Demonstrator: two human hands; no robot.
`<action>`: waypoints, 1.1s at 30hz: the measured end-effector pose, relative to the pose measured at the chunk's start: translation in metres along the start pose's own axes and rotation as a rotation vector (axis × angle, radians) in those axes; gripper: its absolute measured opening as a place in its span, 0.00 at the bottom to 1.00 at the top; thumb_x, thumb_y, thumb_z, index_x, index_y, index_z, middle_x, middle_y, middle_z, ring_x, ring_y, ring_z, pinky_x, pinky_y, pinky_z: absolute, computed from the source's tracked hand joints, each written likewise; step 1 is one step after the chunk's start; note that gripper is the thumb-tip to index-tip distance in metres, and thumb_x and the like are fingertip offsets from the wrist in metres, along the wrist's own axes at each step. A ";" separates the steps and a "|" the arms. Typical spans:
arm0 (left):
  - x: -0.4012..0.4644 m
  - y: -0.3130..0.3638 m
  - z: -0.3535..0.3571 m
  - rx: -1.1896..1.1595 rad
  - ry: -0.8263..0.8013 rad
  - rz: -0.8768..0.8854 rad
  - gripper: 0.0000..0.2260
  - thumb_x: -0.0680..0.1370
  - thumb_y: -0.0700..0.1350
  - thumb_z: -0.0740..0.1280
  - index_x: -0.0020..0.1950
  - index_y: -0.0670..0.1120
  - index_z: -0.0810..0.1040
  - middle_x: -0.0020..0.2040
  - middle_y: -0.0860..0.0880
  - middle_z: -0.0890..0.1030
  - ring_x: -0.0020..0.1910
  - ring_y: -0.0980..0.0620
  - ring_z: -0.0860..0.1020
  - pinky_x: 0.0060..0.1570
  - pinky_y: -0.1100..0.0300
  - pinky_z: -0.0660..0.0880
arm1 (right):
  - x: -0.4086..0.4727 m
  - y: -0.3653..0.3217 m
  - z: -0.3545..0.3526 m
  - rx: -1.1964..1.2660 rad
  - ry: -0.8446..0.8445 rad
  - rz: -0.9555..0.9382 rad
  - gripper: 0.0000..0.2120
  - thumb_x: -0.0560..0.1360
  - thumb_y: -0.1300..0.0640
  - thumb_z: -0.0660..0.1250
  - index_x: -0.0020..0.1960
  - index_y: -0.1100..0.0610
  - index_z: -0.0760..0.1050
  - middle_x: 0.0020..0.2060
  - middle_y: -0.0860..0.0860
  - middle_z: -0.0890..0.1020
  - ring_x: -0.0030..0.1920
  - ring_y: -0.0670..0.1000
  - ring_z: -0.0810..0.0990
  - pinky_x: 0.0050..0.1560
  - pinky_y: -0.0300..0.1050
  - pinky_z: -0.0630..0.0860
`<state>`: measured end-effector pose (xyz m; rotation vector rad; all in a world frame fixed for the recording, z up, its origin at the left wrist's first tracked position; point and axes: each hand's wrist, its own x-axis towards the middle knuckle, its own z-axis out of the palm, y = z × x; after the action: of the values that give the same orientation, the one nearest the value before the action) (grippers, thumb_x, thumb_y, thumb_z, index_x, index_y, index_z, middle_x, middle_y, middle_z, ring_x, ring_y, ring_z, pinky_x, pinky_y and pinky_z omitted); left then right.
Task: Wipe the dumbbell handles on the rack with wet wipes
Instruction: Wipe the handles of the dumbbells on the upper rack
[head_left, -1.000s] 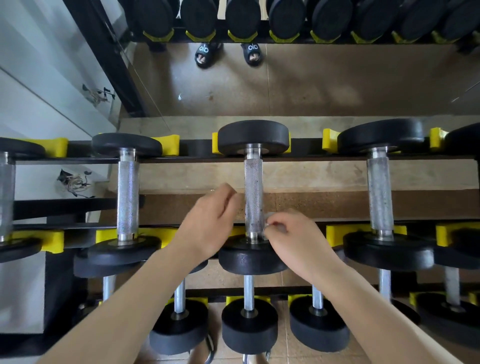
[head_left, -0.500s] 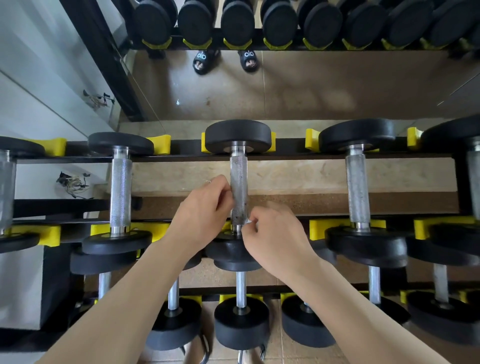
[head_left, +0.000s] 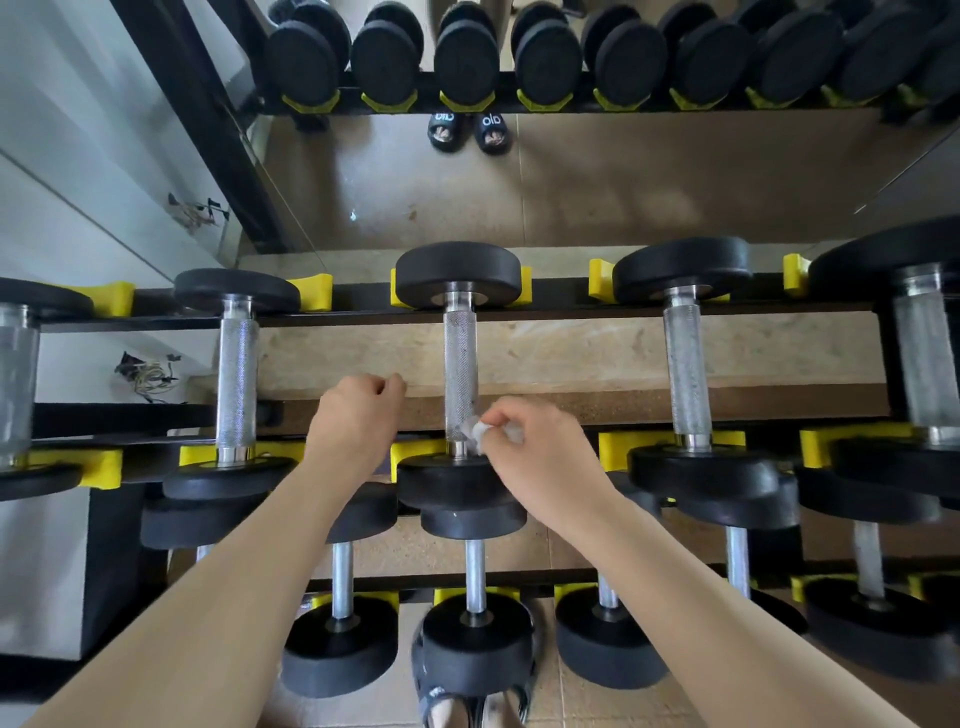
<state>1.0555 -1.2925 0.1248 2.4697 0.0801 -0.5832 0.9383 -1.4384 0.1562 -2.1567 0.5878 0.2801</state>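
The dumbbell (head_left: 459, 384) being cleaned lies across the top tier of the rack (head_left: 571, 306), near the middle of its length, its knurled steel handle (head_left: 460, 369) spanning the gap between the rack's far rail and near rail, each black head seated in a yellow cradle (head_left: 410, 451). The right hand (head_left: 540, 457) pinches a small crumpled wet wipe (head_left: 477, 430) between thumb and fingertips and presses it against the right side of the handle at its near end, just above the near head. The left hand (head_left: 353, 421) is curled into a loose fist, holding nothing, and sits just left of the handle without touching it, over the near rail. More dumbbells lie parallel on either side along the same tier, and smaller ones fill the lower tier toward the rack's near edge. A mirror (head_left: 623, 182) behind the rack reflects another row of dumbbell heads and two sandalled feet.
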 end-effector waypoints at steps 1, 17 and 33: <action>0.001 -0.005 0.000 0.038 -0.019 0.010 0.17 0.82 0.49 0.60 0.38 0.40 0.76 0.33 0.44 0.76 0.35 0.44 0.75 0.37 0.53 0.72 | 0.001 0.003 0.002 -0.034 0.031 0.049 0.08 0.80 0.54 0.62 0.53 0.50 0.79 0.52 0.47 0.79 0.51 0.46 0.76 0.44 0.38 0.70; -0.040 0.028 0.012 -0.457 -0.227 -0.003 0.23 0.85 0.60 0.45 0.48 0.57 0.78 0.52 0.48 0.83 0.54 0.49 0.80 0.58 0.50 0.74 | -0.007 -0.025 0.000 0.206 -0.066 0.019 0.14 0.74 0.53 0.72 0.57 0.48 0.73 0.48 0.46 0.80 0.46 0.45 0.79 0.40 0.39 0.73; -0.061 0.036 0.029 -0.233 0.172 0.178 0.15 0.86 0.54 0.50 0.58 0.49 0.73 0.53 0.47 0.76 0.50 0.48 0.76 0.48 0.51 0.74 | 0.001 0.005 -0.020 0.152 -0.063 0.163 0.04 0.75 0.55 0.68 0.47 0.54 0.79 0.41 0.51 0.81 0.43 0.51 0.80 0.41 0.47 0.78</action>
<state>0.9955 -1.3344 0.1491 2.2653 -0.0048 -0.2684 0.9365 -1.4570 0.1645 -1.9506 0.7270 0.3788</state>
